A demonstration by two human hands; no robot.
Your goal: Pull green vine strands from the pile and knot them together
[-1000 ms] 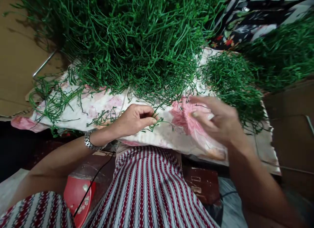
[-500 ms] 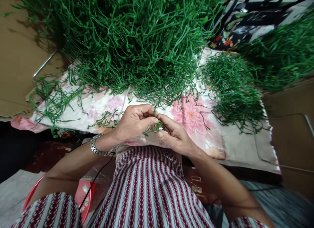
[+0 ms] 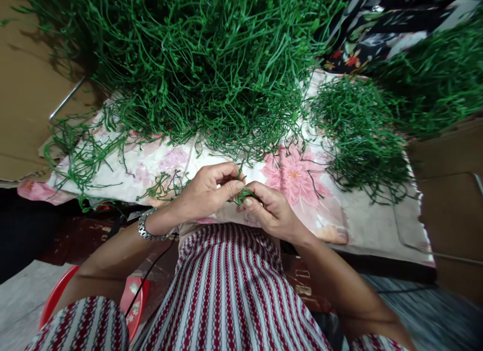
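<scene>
A floral cloth covers the surface; a red stool stands below, cardboard lies left.

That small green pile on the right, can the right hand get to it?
Probably yes. The small pile lies in the open on the flowered cloth, with nothing between it and the right hand, though that hand now pinches a green sprig.

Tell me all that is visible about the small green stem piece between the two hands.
The green stem piece is a thin, bright green sprig that looks like plastic, with short side branches. It is pinched between the fingers of the left hand and the right hand, just above the flowered cloth. It sits close in front of the big stem pile, apart from it. Its ends are hidden by fingers.
</scene>
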